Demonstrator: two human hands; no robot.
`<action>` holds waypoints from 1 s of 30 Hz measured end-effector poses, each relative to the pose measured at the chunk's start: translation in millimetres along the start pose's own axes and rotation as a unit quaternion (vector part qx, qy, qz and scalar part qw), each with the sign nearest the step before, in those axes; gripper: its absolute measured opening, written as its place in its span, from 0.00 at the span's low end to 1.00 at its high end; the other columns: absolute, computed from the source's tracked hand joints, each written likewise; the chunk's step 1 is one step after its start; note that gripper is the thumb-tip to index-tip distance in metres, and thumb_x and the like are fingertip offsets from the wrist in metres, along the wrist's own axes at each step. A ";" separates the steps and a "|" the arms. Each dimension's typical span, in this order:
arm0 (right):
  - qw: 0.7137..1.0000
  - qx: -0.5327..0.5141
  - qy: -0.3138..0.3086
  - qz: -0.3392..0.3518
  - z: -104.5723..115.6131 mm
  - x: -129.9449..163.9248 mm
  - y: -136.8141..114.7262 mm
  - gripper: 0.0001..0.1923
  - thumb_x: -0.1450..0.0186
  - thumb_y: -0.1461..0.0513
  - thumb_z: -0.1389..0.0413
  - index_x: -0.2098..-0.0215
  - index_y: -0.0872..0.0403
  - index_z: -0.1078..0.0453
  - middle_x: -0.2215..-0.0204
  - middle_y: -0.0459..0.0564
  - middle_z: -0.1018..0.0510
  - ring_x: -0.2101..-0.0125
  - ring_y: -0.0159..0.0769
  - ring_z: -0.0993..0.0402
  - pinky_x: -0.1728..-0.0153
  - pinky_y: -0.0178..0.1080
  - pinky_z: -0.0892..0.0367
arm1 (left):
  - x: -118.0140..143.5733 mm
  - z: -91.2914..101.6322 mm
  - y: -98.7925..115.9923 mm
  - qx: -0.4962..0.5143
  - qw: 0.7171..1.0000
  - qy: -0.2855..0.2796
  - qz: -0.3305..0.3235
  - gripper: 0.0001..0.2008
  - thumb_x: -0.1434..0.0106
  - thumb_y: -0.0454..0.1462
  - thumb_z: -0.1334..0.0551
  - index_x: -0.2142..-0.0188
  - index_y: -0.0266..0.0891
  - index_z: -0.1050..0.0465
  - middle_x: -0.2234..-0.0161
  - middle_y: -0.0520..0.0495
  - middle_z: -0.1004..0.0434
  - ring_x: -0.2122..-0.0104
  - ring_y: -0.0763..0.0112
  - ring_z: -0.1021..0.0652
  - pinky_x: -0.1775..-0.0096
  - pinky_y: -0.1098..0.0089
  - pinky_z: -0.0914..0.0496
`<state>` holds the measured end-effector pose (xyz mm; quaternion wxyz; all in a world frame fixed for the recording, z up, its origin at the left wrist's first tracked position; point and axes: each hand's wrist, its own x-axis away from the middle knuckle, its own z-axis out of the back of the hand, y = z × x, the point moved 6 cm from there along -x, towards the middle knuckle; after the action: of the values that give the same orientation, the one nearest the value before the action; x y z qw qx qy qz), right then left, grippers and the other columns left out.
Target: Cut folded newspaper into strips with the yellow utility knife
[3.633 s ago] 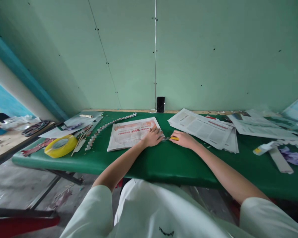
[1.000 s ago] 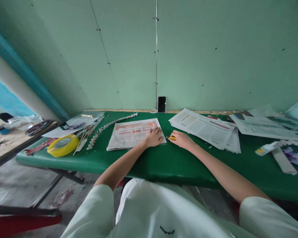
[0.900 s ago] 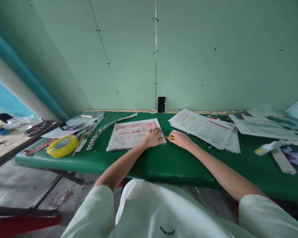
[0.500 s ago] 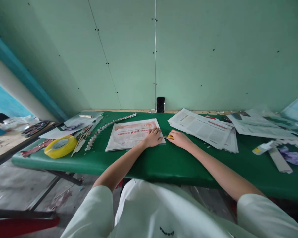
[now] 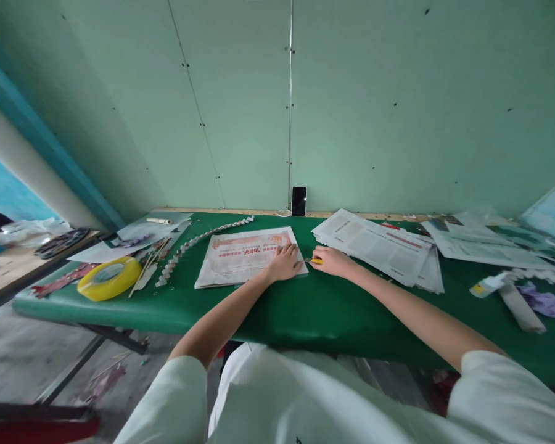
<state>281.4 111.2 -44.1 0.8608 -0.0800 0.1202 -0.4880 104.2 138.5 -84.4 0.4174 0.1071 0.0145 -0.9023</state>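
A folded newspaper [image 5: 231, 262] with red print lies on the green tabletop [image 5: 277, 314] in front of me. My left hand [image 5: 285, 261] rests on its right part with the fingers stretched over the paper. Just to the right, my right hand [image 5: 333, 261] is closed round a small yellow utility knife [image 5: 315, 261]. The knife's tip points left, close to the newspaper's right edge; whether it touches the paper I cannot tell.
On the left are a yellow tape roll [image 5: 110, 279], thin sticks [image 5: 148, 259] and a folded paper chain [image 5: 198, 237]. A phone [image 5: 299, 201] leans on the wall. Right are newspaper sheets [image 5: 374, 246], a glue bottle [image 5: 489, 284] and crumpled purple paper [image 5: 541, 300].
The camera view has tilted slightly, so the table appears a little lower. Both hands keep nearly the same place, left on the newspaper, right holding the utility knife.
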 end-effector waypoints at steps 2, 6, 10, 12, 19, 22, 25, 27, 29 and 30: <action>1.000 -0.009 0.004 0.000 1.1 -0.2 -0.4 0.12 0.25 0.56 0.40 0.66 0.50 0.30 0.61 0.50 0.23 0.68 0.38 0.24 0.70 0.38 0.36 | 0.2 0.6 0.1 0.002 1.000 -0.002 0.003 0.32 0.21 0.48 0.49 0.25 0.34 0.41 0.25 0.27 0.38 0.24 0.43 0.39 0.28 0.36 0.42; 1.000 -0.006 0.027 -0.003 -1.3 5.1 -0.4 0.11 0.24 0.56 0.41 0.65 0.50 0.30 0.62 0.50 0.24 0.67 0.38 0.24 0.68 0.38 0.36 | 1.2 2.2 0.7 -0.003 1.000 0.004 0.004 0.31 0.21 0.48 0.49 0.26 0.32 0.38 0.25 0.26 0.37 0.25 0.44 0.38 0.27 0.38 0.42; 0.999 0.012 0.033 -0.001 -4.1 7.5 -0.9 0.11 0.24 0.56 0.41 0.64 0.50 0.30 0.61 0.50 0.24 0.67 0.39 0.24 0.68 0.38 0.36 | 1.3 1.0 0.5 -0.011 1.000 0.005 0.002 0.31 0.21 0.48 0.49 0.27 0.31 0.37 0.25 0.25 0.38 0.24 0.44 0.38 0.27 0.39 0.43; 0.999 0.015 0.037 -0.002 -3.6 6.9 -1.2 0.11 0.24 0.56 0.40 0.64 0.50 0.29 0.61 0.50 0.24 0.66 0.39 0.23 0.68 0.38 0.36 | 1.1 -0.2 -0.2 -0.013 1.000 0.005 0.001 0.31 0.21 0.48 0.49 0.27 0.31 0.37 0.25 0.25 0.38 0.24 0.44 0.38 0.27 0.39 0.44; 0.999 0.019 0.037 -0.010 -5.3 4.2 0.2 0.10 0.23 0.56 0.40 0.62 0.50 0.27 0.60 0.51 0.22 0.65 0.40 0.21 0.68 0.38 0.36 | 0.3 -4.3 -3.4 -0.016 1.000 0.011 0.001 0.31 0.20 0.49 0.49 0.26 0.35 0.38 0.25 0.27 0.38 0.24 0.45 0.38 0.27 0.40 0.43; 0.999 0.031 0.036 -0.016 -6.9 0.3 0.7 0.10 0.23 0.56 0.40 0.63 0.50 0.28 0.59 0.51 0.23 0.65 0.40 0.21 0.68 0.38 0.36 | -0.1 -6.0 -4.1 -0.016 1.000 0.016 0.001 0.31 0.20 0.49 0.49 0.26 0.35 0.38 0.25 0.27 0.37 0.24 0.44 0.38 0.27 0.38 0.43; 0.999 0.035 0.035 -0.021 -7.8 -2.1 0.6 0.10 0.24 0.56 0.39 0.63 0.50 0.28 0.59 0.52 0.23 0.65 0.39 0.22 0.68 0.37 0.37 | -0.5 -7.4 -4.6 -0.017 1.000 0.016 0.000 0.31 0.20 0.49 0.50 0.26 0.34 0.38 0.25 0.26 0.38 0.24 0.44 0.38 0.27 0.38 0.43; 0.999 0.031 0.034 -0.021 -7.7 -2.3 0.5 0.10 0.23 0.56 0.40 0.63 0.50 0.28 0.59 0.52 0.23 0.65 0.39 0.22 0.68 0.37 0.36 | -0.7 -7.9 -5.1 -0.017 1.000 0.015 0.000 0.32 0.20 0.49 0.50 0.26 0.33 0.39 0.25 0.26 0.38 0.24 0.44 0.38 0.27 0.38 0.43; 0.999 0.022 0.032 -0.022 -7.4 -2.4 0.4 0.10 0.23 0.56 0.40 0.62 0.50 0.28 0.59 0.52 0.23 0.66 0.39 0.22 0.68 0.38 0.36 | -0.9 -7.8 -5.5 -0.018 1.000 0.016 0.001 0.32 0.20 0.48 0.49 0.25 0.34 0.39 0.25 0.27 0.38 0.24 0.44 0.38 0.27 0.39 0.43; 0.999 0.019 0.031 -0.023 -7.1 -2.6 0.3 0.10 0.23 0.56 0.40 0.62 0.50 0.28 0.59 0.52 0.23 0.66 0.40 0.22 0.69 0.38 0.36 | -1.0 -7.7 -5.5 -0.018 1.000 0.017 0.000 0.31 0.21 0.48 0.49 0.25 0.35 0.39 0.25 0.28 0.37 0.24 0.45 0.38 0.27 0.40 0.43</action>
<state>278.4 113.5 -50.6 0.8465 -0.0516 0.1356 -0.5122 102.1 143.7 -92.1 0.4189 0.1144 0.0379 -0.9000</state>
